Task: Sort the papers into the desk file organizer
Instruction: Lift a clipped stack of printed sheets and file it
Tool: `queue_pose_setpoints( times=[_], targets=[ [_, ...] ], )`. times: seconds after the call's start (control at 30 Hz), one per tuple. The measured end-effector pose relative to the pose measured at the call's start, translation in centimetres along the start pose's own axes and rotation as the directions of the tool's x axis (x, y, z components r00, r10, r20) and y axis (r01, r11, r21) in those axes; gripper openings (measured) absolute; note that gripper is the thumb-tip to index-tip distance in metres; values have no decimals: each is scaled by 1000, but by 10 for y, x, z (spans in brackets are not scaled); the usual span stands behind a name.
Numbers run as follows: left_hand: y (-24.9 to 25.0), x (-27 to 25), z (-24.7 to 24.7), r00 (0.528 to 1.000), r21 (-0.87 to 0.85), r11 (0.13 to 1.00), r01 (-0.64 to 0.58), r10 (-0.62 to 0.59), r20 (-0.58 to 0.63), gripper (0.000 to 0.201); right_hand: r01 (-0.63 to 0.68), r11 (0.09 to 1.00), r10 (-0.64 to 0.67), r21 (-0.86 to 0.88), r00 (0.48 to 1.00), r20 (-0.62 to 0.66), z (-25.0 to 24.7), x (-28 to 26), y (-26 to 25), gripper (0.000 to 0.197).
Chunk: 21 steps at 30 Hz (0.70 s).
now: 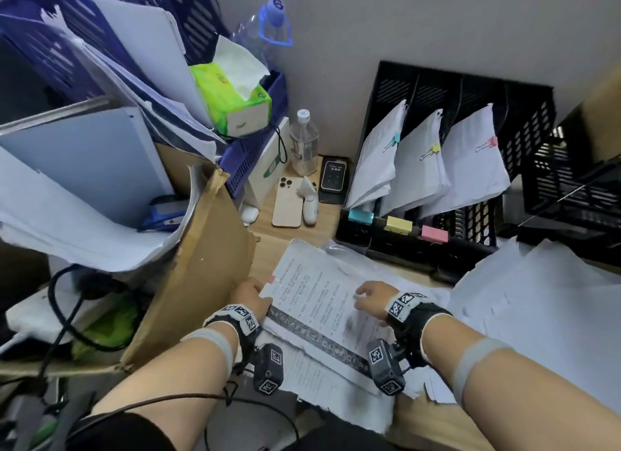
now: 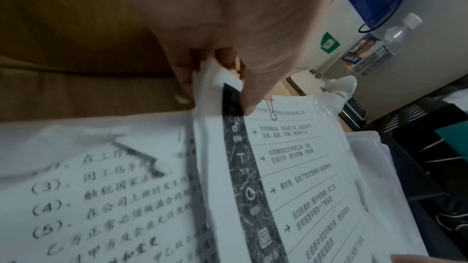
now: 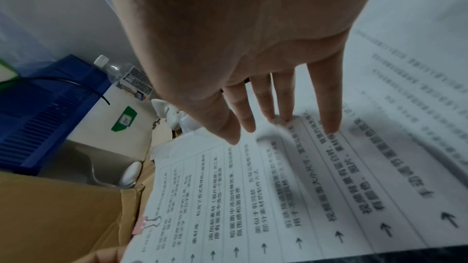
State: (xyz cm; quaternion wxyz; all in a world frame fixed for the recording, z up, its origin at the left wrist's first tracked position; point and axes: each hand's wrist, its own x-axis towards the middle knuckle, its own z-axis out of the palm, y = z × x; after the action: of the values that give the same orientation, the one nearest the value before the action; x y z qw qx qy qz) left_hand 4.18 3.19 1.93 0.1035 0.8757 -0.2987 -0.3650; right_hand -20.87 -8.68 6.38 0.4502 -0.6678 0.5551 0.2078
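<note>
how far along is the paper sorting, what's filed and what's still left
Done: three clipped bundles stand in the black organizer, with blue, yellow and pink clips.

In hand: the left hand pinches a pink-clipped bundle at its corner while the right hand rests flat on it.

Left: that bundle, the sheets under it, and the loose pile to the right.

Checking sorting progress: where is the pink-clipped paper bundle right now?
In the head view, the pink-clipped paper bundle lies on the desk in front of the black file organizer, between the left hand and right hand.
</note>
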Motion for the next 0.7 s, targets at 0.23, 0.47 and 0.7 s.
queue_pose_setpoints(
  times=[0.23,0.47,0.7],
  targets=[
    [18,-17,-14,978,-355,911,-208,188,-93,11,-17,998,21,54,997,-78,11,-1,7,53],
    [63,-16,-33,920,-382,837,-391,364,-143,11,120,961,7,248,890,-457,-14,-24,3,75],
    [122,-31,-24,886,-406,807,-429,463,-17,15,79,929,106,362,880,-464,-33,-52,45,24]
  ],
)
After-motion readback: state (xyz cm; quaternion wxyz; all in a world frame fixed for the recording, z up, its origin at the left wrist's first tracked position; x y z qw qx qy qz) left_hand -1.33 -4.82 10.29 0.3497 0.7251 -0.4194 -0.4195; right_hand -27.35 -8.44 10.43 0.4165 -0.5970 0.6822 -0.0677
